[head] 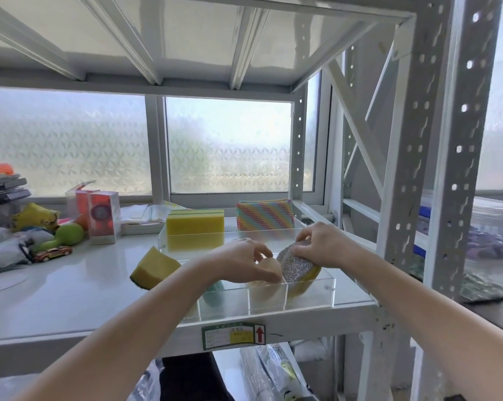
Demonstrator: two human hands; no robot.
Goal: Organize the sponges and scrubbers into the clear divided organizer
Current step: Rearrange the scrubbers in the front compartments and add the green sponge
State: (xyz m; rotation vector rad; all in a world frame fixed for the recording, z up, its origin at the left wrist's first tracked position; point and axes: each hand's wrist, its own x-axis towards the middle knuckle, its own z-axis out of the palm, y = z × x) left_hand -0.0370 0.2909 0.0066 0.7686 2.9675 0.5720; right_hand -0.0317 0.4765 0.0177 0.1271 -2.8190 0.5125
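The clear divided organizer [311,296] sits on the white shelf, right of centre. My right hand [319,244] grips a round silver-glitter scrubber with a yellow back [295,266], tilted into the front right compartment. My left hand [244,263] pinches a pale peach sponge [269,269] over the compartment beside it. A teal sponge [215,290] lies in a front compartment under my left wrist. Yellow sponges with green backs [195,225] stand in the rear left compartment, and rainbow-striped scrubber cloths [263,217] in the rear right. A loose yellow sponge [153,267] leans on the shelf left of the organizer.
Toy clutter fills the shelf's left side: a red toy car [53,253], a green toy [66,234], red-and-clear boxes [100,217]. The rack's perforated white post [412,169] stands close on the right. Plastic bags lie on the lower shelf.
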